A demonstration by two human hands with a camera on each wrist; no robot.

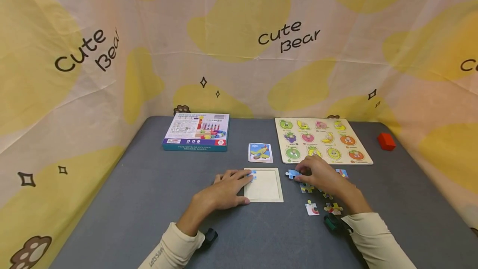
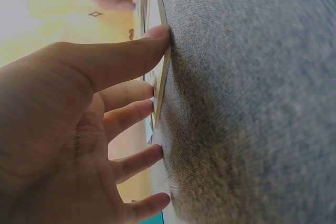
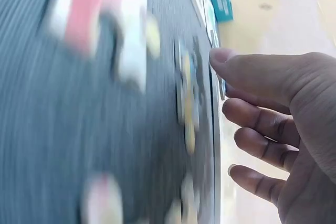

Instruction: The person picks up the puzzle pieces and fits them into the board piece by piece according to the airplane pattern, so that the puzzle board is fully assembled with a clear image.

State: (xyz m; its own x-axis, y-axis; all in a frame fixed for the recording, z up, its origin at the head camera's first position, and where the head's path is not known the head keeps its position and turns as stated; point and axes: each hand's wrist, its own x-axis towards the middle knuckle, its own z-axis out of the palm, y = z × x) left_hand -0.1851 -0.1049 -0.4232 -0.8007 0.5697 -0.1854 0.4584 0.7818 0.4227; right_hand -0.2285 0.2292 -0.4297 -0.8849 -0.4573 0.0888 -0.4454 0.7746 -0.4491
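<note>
My left hand (image 1: pixel 230 189) rests on the left side of a pale wooden puzzle tray (image 1: pixel 279 186). Its thumb touches the near left edge, and its spread fingertips lie by a blue jigsaw piece (image 1: pixel 254 174) in the tray's far left corner. Right of the tray, my right hand (image 1: pixel 322 176) pinches another blue jigsaw piece (image 1: pixel 291 173) between thumb and fingers. Below and beside that hand lie several loose pieces, among them a white and red one (image 1: pixel 312 208) and a yellow one (image 1: pixel 307 188); some are partly hidden by the hand.
Behind the tray lies a picture card (image 1: pixel 260 152) with a yellow aeroplane. A fruit puzzle board (image 1: pixel 325 141) stretches just beyond my right hand, with a red block (image 1: pixel 386 141) at its right. At the back left lies a boxed toy set (image 1: pixel 196 133).
</note>
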